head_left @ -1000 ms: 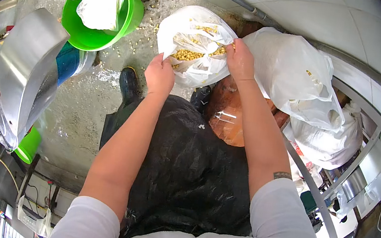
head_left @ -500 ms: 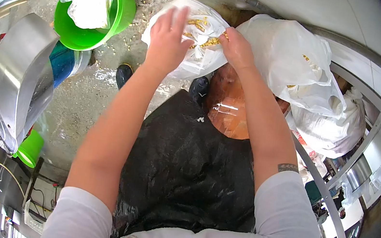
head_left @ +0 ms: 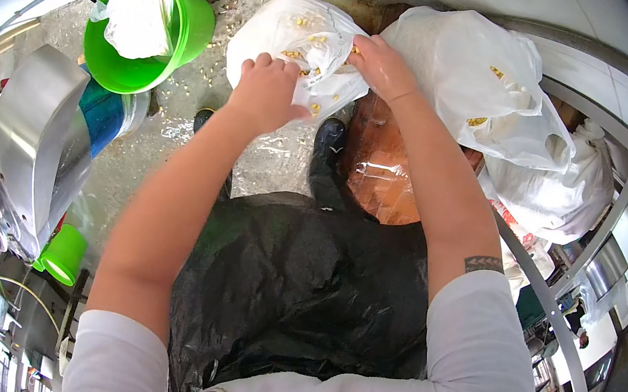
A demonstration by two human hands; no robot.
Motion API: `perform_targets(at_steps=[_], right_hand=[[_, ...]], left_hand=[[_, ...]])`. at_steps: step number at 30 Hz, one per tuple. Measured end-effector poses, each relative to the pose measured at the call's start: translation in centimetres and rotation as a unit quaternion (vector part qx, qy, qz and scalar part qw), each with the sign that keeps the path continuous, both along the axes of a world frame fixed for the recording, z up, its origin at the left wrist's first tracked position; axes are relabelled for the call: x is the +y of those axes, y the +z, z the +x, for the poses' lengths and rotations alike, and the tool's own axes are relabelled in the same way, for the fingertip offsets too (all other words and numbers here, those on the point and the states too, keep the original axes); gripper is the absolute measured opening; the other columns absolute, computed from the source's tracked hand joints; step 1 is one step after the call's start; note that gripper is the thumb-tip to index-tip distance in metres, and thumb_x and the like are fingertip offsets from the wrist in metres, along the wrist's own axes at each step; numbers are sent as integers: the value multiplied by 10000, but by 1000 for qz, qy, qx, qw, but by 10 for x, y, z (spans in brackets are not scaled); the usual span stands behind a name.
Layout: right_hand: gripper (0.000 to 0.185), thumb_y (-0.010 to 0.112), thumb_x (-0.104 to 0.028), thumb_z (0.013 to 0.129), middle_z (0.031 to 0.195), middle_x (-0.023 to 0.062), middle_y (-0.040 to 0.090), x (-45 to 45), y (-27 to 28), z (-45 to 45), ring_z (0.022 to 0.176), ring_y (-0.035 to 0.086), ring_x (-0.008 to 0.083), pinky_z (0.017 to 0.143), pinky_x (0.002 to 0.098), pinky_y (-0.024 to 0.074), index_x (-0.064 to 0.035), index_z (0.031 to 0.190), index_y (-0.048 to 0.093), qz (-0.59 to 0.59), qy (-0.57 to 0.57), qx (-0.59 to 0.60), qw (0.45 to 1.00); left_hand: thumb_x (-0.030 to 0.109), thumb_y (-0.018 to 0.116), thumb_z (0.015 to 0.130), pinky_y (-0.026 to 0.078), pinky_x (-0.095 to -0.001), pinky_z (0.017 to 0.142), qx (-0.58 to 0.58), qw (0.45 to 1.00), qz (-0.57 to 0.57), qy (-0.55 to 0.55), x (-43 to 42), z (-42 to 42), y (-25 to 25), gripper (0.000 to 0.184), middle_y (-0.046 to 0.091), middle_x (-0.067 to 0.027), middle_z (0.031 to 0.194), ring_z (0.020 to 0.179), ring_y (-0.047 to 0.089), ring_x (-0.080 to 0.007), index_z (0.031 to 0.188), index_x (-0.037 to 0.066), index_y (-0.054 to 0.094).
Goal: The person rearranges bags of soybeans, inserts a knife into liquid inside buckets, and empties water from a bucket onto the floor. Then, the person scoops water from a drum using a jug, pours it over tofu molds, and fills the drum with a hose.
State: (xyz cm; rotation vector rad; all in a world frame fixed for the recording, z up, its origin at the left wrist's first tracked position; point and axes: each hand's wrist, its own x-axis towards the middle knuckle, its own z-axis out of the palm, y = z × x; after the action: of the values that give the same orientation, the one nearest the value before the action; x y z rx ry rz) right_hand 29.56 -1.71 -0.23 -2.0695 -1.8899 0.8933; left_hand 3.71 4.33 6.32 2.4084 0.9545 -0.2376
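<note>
A white plastic bag [head_left: 278,24] with yellow kernels showing at its gathered top sits on the wet floor in front of me. My right hand [head_left: 384,68] pinches the bag's edge at its right side. At the near left side of the bag, my left hand [head_left: 268,95] has its thumb spread away from its fingers. The fingertips lie over the plastic, and whether they press on it I cannot tell. Just right of my right hand stands a larger white plastic bag [head_left: 460,72] with yellow kernels visible through openings.
A green bucket [head_left: 191,42] holding a filled white sack [head_left: 140,7] stands at the upper left. Loose kernels dot the concrete floor [head_left: 218,18]. Steel machinery [head_left: 32,116] is on the left, with a smaller green bucket [head_left: 63,253] below. A metal rail [head_left: 554,318] runs on the right.
My left hand has come down and nearer to me, from above the bag's top to its near side. My right hand has shifted slightly up and left, still pinching the bag's edge.
</note>
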Motion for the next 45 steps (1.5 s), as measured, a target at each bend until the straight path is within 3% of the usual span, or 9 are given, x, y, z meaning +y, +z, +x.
perform_targets(at_steps=[6, 15, 18, 21, 27, 29, 31, 41, 45], right_hand=[[312, 630, -346, 983, 1165, 188, 612, -2, 17, -10, 1033, 634, 441, 878, 529, 525, -147, 1222, 605, -9, -17, -2, 1000], [382, 662, -215, 978, 1317, 221, 617, -47, 75, -35, 1166, 633, 391, 1005, 440, 502, -78, 1335, 639, 26, -85, 157, 984], [427, 645, -224, 996, 1369, 246, 595, -68, 57, -33, 1211, 612, 383, 1054, 419, 474, -78, 1395, 599, 4, -348, 266, 899], [487, 630, -270, 1023, 1464, 231, 549, -94, -40, -27, 1257, 587, 321, 1059, 395, 467, -91, 1468, 545, 35, -469, 149, 870], [944, 605, -641, 960, 1641, 198, 348, -16, -62, -56, 1488, 379, 291, 1156, 503, 382, -77, 1633, 260, -259, -553, 550, 569], [1197, 624, -748, 874, 1697, 262, 112, -2, -77, -68, 1490, 355, 401, 1168, 561, 354, -112, 1662, -13, -291, -547, 357, 699], [1303, 630, -761, 866, 1691, 265, 134, 6, -90, -73, 1524, 271, 421, 1170, 600, 317, -87, 1622, -190, -299, -509, 327, 738], [908, 630, -407, 942, 1543, 413, 299, -16, -89, -93, 1341, 473, 520, 1107, 513, 439, 2, 1608, 168, -209, -468, 67, 856], [570, 605, -204, 942, 1498, 244, 450, -7, -58, -114, 1404, 434, 406, 1115, 519, 418, 0, 1457, 472, -140, -280, -79, 947]], left_hand=[[194, 671, 879, 482, -502, 928, -224, 942, -191, 159, -4, 15, 2, 204, 684, -209, 987, 1076, 586, -417, 973, 14, 684], [97, 651, 868, 464, -420, 954, -248, 927, -186, 210, -23, -11, 39, 182, 636, -224, 1082, 1093, 565, -362, 988, -39, 670], [92, 656, 845, 461, -429, 913, -250, 924, -178, 227, -32, -21, 48, 143, 622, -199, 963, 1039, 559, -367, 841, -30, 582], [78, 647, 824, 454, -448, 851, -253, 917, -188, 243, -39, -25, 53, 200, 592, -169, 832, 966, 539, -359, 721, -13, 502], [77, 657, 819, 457, -358, 842, -185, 922, -245, 235, -48, -46, 42, 154, 542, -146, 966, 929, 553, -291, 818, -42, 559], [65, 644, 812, 455, -359, 826, -180, 918, -254, 245, -55, -58, 39, 140, 539, -137, 938, 907, 546, -277, 807, -46, 559], [66, 637, 795, 450, -402, 779, -198, 877, -282, 335, -60, -71, 35, 162, 559, -167, 836, 901, 549, -315, 736, -36, 525], [122, 621, 798, 444, -370, 772, -103, 822, -342, 443, -86, -135, 17, 180, 557, -166, 893, 870, 555, -281, 774, -55, 600], [142, 615, 795, 430, -380, 761, -85, 765, -349, 534, -88, -144, 9, 209, 541, -168, 830, 858, 537, -283, 753, -60, 578]])
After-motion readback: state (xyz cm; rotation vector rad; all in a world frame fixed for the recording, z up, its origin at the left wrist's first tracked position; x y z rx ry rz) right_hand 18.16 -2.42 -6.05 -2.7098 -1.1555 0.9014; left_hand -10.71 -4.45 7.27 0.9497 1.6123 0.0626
